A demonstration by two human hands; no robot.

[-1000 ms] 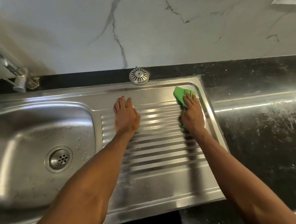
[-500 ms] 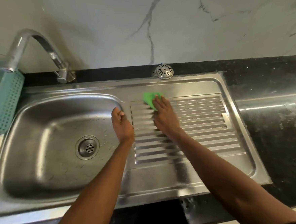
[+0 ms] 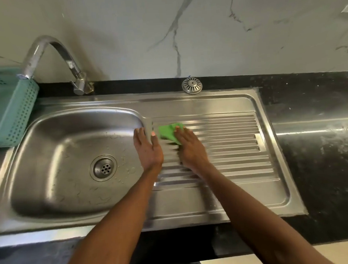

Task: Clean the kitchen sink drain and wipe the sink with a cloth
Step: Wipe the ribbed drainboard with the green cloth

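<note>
On a black stone counter below a marble-veined wall, a steel sink [image 3: 50, 202] gleams as the right hand [image 3: 190, 149] presses a green cloth [image 3: 167, 132] flat-fingered onto the ribbed drainboard [image 3: 232, 148], while the left hand [image 3: 148, 149] rests open on the basin's edge; the drain [image 3: 103, 168] sits mid-basin.

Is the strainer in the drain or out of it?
Out. The strainer sits on the counter behind the drainboard, and the drain in the basin shows only its fixed perforated plate.
</note>
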